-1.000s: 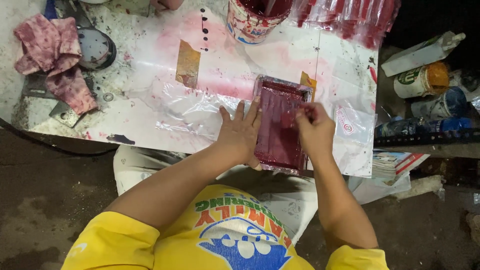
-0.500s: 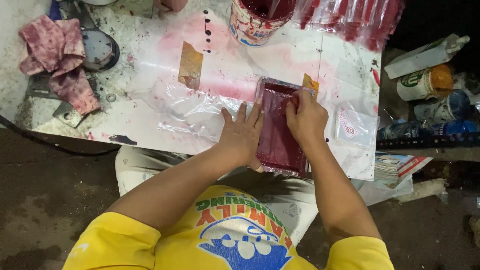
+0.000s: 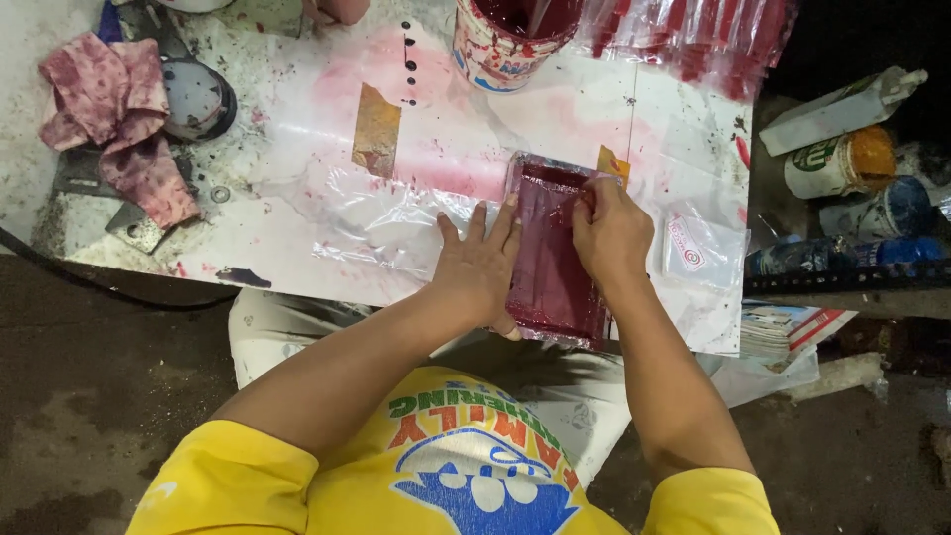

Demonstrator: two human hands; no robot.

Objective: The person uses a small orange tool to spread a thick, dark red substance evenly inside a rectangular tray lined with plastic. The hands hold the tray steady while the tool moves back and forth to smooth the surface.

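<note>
A dark red rectangular frame (image 3: 551, 260) lies on the white, ink-stained table (image 3: 297, 139), over a sheet of clear plastic (image 3: 381, 223). My left hand (image 3: 480, 267) lies flat with spread fingers on the frame's left edge and the plastic beside it. My right hand (image 3: 609, 233) rests on the upper right part of the frame, with its fingers curled down near the top edge. Whether those fingers pinch anything is hidden.
A red paint bucket (image 3: 510, 35) stands at the table's far edge, by hanging red-stained plastic bags (image 3: 693, 40). Stained rags (image 3: 119, 119) and a round tool (image 3: 198, 99) lie left. A small printed plastic bag (image 3: 693, 248) lies right; cans and bottles (image 3: 842, 168) crowd beyond.
My right hand has slid up the frame from its middle toward the top right corner. My left hand stays pressed on the left edge.
</note>
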